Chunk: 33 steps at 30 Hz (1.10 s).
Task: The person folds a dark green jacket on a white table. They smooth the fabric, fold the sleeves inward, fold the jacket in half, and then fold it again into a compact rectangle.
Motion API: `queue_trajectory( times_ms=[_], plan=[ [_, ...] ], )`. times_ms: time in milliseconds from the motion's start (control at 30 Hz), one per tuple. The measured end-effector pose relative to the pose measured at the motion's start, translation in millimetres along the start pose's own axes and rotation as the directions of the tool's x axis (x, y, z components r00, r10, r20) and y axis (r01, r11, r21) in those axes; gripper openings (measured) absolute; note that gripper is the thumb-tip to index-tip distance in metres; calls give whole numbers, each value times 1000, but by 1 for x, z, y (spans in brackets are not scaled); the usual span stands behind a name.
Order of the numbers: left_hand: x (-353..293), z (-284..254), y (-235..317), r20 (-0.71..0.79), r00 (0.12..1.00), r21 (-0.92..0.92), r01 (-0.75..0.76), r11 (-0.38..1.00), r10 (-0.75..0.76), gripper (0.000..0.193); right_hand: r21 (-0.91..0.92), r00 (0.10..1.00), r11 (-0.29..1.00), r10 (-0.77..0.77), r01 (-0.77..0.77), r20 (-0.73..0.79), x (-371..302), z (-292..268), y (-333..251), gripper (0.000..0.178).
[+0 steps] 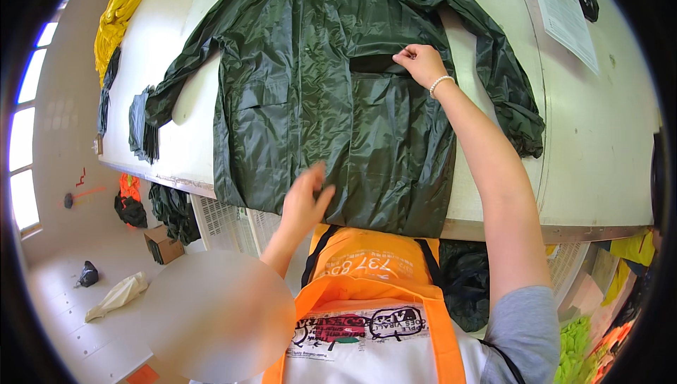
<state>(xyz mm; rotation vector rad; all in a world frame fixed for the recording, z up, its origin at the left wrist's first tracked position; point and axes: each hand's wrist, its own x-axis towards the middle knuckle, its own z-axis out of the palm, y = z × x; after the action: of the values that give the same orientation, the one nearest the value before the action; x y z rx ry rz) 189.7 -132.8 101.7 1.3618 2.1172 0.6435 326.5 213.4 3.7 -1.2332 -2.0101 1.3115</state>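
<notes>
An orange apron (367,292) was seen nearest the camera, worn over a white top with a grey sleeve (525,327) on the right. Just above it, the left hand (305,200) was held at the near hem of a dark green raincoat (317,102), fingers spread and slightly blurred; its grip was loose and nothing was clasped (contact with the fabric could not be told for sure). The raincoat was laid flat on a white desk (599,158), its hem overhanging the near edge, its sleeves spread out to both sides. Farther up, the right hand (422,63) was placed at the middle of the coat, at the top edge of a pocket flap; its fingers were pinched down on the fabric there, and a white bead bracelet (440,83) was worn at the wrist. A printed paper sheet (564,21) was lying at the far right of the desk. Yellow cloth (120,14) was hung over the far left edge. Below the desk on the left, a cardboard box (163,244) and a pale bag (116,296) were seen on the floor.
</notes>
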Motion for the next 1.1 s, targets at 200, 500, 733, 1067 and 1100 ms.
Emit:
queue_trajectory(
  times_ms=[200, 500, 733, 1067, 1100],
  plan=[
    [198, 29, -7, -248, 966, -84, -102, 991, 78, 57, 40, 1000, 999, 9, -9, 11, -5, -9, -15, 27],
    [266, 28, -16, 306, 912, -445, 390, 806, -272, 28, -360, 923, 907, -312, 220, -223, -16, -5, -43, 43],
    [276, 9, -6, 530, 813, -547, 546, 635, -242, 30, -49, 984, 983, -176, 175, -15, -70, 37, -67, 31],
    [274, 5, -16, 555, 822, -619, 509, 598, -125, 31, 231, 979, 972, -9, -39, 203, -40, 44, -69, 20],
    [274, 3, -12, 553, 824, -619, 505, 601, -123, 31, 240, 975, 970, -12, -42, 221, -38, 43, -69, 20]
  ],
)
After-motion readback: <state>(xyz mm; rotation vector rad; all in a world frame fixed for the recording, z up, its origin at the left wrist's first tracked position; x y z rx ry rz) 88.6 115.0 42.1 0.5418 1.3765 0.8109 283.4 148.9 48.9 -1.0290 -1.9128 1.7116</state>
